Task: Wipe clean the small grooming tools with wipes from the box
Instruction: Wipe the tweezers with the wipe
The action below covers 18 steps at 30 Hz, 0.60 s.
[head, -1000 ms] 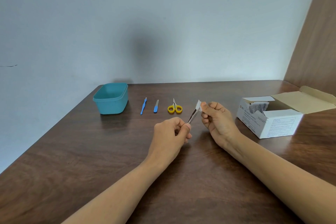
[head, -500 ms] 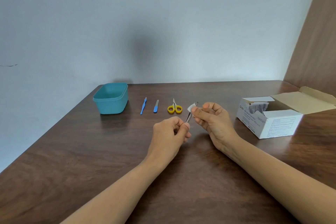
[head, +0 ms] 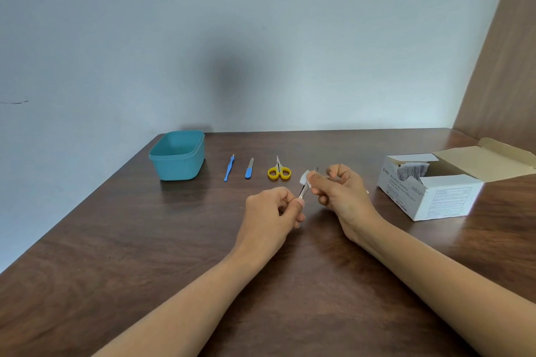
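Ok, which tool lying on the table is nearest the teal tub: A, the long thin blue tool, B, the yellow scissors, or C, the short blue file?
A: the long thin blue tool lies just right of the teal tub, while the short blue file and the yellow scissors lie farther right.

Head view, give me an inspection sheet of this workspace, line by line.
Surface: dark wood-grain table.
Job's things: slim metal tool and white wipe in hand; blue pick, blue file, yellow scissors in a row; open swab box at right.
Clutter: open teal tub, back left.
Grips: left hand pinches the tool's end; right hand pinches the wipe on its shaft.
Cables: nothing seen.
Surroundings: pale wall behind, wood panel at right.
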{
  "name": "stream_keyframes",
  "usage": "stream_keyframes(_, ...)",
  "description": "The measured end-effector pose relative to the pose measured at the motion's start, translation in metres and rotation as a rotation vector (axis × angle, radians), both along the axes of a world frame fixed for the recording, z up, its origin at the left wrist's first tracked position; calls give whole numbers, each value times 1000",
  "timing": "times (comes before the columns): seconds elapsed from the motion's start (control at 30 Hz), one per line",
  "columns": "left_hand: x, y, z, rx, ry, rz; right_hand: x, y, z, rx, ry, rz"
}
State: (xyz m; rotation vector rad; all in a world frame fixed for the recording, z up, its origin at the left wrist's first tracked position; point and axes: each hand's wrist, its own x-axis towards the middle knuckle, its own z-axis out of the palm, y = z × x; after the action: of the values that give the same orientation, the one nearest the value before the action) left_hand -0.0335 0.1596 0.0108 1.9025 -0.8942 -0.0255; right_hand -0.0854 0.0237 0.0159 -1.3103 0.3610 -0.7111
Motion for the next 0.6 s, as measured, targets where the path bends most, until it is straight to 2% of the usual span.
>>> stream_keyframes(0.13,-1,0,1,17,-13,-1,-2,4,-1,-40,43,2)
stream_keyframes(0.3,2,1,1,-4,14,22,-1,15,-6,-213,120,33)
stream_keyframes(0.6,-1,-1,1,21,-2,26,-2,9,-3,-132,137,59)
